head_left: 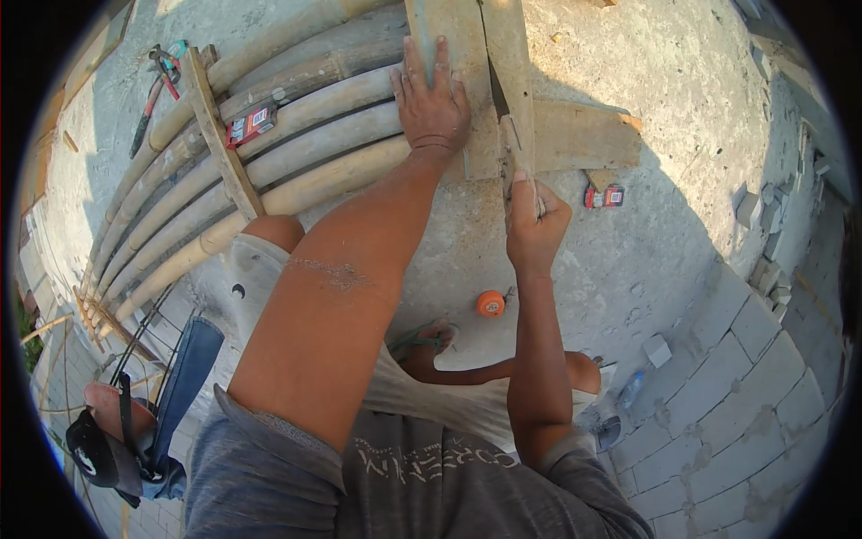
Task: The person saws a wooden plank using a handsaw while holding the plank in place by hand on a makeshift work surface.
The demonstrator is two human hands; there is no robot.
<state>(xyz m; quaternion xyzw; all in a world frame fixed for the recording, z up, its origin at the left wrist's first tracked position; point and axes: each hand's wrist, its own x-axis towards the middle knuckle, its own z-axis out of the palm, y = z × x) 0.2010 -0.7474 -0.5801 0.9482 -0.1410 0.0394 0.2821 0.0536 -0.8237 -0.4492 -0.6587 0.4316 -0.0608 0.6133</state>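
Observation:
My left hand [433, 112] lies flat, fingers stretched out, on a wooden board [449, 27] that rests over the ends of the bamboo poles [332, 157]. My right hand [536, 220] is closed round the handle of a handsaw. The dark saw blade [498, 94] stands in a long slit that runs lengthwise through the wood, just right of my left hand. Another board [584, 135] lies crosswise beneath, sticking out to the right. Part of the handle is hidden by my fingers.
An orange tape measure [490, 303] lies on the concrete near my foot. One red box [251, 126] rests by a wooden batten [220, 135] on the poles; another red box [603, 196] is at right. Pincers [166, 72] lie far left. Grey block walling [727, 395] stands at right.

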